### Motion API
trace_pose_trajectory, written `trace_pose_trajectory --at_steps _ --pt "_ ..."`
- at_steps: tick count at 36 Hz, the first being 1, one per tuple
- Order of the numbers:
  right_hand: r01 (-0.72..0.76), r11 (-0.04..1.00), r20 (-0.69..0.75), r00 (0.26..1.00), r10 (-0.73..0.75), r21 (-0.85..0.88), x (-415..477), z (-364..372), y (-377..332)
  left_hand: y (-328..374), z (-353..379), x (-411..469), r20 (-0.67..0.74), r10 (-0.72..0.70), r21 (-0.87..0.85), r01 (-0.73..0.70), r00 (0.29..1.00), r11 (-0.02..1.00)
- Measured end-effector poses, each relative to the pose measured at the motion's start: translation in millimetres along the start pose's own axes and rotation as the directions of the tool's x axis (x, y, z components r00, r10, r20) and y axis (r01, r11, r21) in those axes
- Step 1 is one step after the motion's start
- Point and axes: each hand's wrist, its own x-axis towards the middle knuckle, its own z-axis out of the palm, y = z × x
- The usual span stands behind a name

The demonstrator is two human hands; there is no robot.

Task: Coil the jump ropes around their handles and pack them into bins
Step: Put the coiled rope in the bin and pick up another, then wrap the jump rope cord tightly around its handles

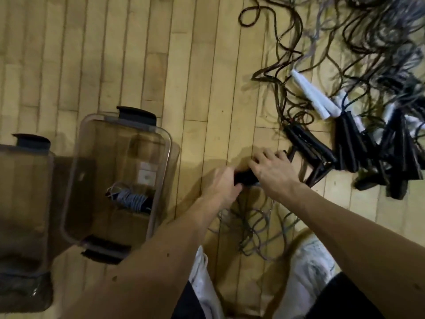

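My left hand (pixel 224 184) is shut on black jump rope handles (pixel 246 178) low over the wooden floor. My right hand (pixel 272 171) rests on the same handles from the right, fingers spread over them. Their grey rope (pixel 255 229) lies in loose loops on the floor just below my hands. A clear plastic bin (pixel 161 180) with black latches stands to the left and holds one coiled grey rope (pixel 131 200). A pile of uncoiled jump ropes (pixel 358 125) with black and white handles lies to the right.
A second clear bin (pixel 25 203) stands at the far left, cut off by the frame edge. My white shoes (pixel 310 270) are at the bottom, beside the loose loops. Tangled cords (pixel 345 31) spread across the upper right floor.
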Motion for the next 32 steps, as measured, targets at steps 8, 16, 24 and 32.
trace_pose_trajectory --at_steps 8,16,24,32 --pt "0.083 0.97 0.07 0.995 -0.069 -0.227 3.8 -5.2 -5.0 -5.0 5.1 -5.2 -0.02 0.121 0.327 -0.108 0.992 0.939" --pt "0.19 0.982 0.204 0.961 -0.186 0.003 -15.6 -23.7 -15.5 -12.2 -25.6 -39.9 0.105 0.087 0.382 -0.121 0.991 0.916" --pt "0.031 0.96 0.315 0.941 -0.122 0.279 -93.2 -182.1 -5.3 53.9 -124.6 -141.0 0.133 0.225 0.254 -0.253 0.965 0.934" --pt "-0.009 0.932 0.164 0.985 -0.054 0.361 -300.7 -355.7 -12.5 136.4 -204.0 -345.1 -0.1 0.483 0.059 -0.479 0.87 0.876"
